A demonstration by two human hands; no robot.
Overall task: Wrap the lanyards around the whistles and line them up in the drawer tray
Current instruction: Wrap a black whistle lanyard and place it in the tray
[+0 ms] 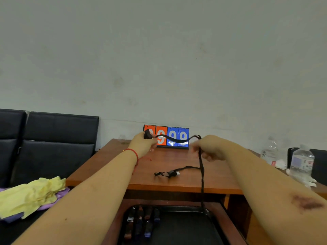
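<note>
Two hands raised at frame centre. Left hand [142, 143] grips black whistle [147, 134]; right hand [210, 149] pinches its black lanyard [177, 139], cord drawn across between them, rest hanging down toward drawer tray [203, 210] at bottom, likely kept taut for wrapping. Wrapped whistles [139, 221] already lined up at tray's left. Second whistle with loose lanyard [169, 173] lies on bench [106, 167], waiting. Scoreboard [166, 137] behind reads 9, 9, 9; first digit hidden. Bottle [301, 163] label at right unreadable.
</note>
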